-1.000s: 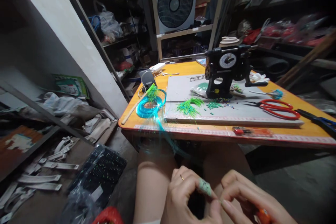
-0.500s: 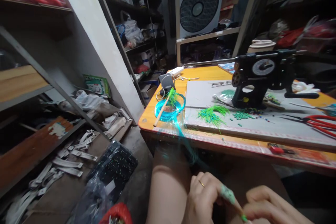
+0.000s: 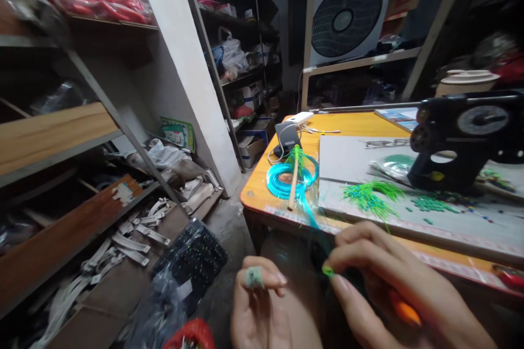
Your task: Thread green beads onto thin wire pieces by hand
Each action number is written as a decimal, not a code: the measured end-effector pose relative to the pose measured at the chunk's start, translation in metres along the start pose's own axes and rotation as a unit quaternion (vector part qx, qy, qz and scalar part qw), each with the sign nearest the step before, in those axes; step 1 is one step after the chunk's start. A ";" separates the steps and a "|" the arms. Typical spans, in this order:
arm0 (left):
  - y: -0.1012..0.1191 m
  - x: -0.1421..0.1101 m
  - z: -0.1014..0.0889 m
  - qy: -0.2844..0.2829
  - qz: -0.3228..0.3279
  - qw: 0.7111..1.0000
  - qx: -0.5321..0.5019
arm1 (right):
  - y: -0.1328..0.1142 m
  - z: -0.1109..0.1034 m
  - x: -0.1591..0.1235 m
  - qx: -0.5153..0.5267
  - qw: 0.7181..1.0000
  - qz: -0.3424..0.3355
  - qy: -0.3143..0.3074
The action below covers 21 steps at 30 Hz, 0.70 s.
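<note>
My left hand (image 3: pixel 257 311) is low in the middle, fingers curled, with a green-taped index finger; what it holds is hidden. My right hand (image 3: pixel 380 278) is raised beside it, thumb and forefinger pinching a small green bead (image 3: pixel 328 271) on a thin strand, with an orange object (image 3: pixel 403 310) tucked in its palm. Turquoise line runs up from the hands to a coil (image 3: pixel 291 179) on the orange table (image 3: pixel 352 122). A loose bunch of green strands (image 3: pixel 368 196) lies on the grey board (image 3: pixel 347 158).
A black hand-crank winder (image 3: pixel 462 136) stands on the board with green beads (image 3: pixel 432 204) by its base. A wooden stick (image 3: pixel 293 185) lies across the coil. Shelving (image 3: pixel 61 136) and floor clutter fill the left. A fan (image 3: pixel 341 11) stands behind the table.
The view has swung left and closer to the table. My right hand has risen and pulled apart from the left, carrying the green bead; the left hand has sunk lower.
</note>
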<state>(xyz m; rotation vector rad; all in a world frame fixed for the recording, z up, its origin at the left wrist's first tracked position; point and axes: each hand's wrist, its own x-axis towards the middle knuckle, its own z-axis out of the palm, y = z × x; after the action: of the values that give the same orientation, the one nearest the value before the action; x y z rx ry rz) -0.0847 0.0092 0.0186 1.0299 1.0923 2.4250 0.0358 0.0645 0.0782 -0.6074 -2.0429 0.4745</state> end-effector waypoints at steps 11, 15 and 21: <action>-0.014 0.006 -0.015 0.022 -0.055 0.998 -0.033 | -0.014 0.011 0.049 0.086 0.994 0.062 0.007; -0.015 0.005 -0.015 0.020 -0.062 0.997 -0.029 | -0.005 0.018 0.058 0.009 0.998 0.052 0.021; -0.016 -0.001 -0.008 0.019 -0.028 0.999 -0.016 | 0.048 0.004 0.065 -0.264 0.951 0.074 0.141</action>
<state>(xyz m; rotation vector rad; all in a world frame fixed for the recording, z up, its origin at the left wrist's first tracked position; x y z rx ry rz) -0.0901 0.0147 0.0029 0.9353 1.0768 2.4184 0.0139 0.1410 0.0935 -1.0878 -1.8506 -0.0905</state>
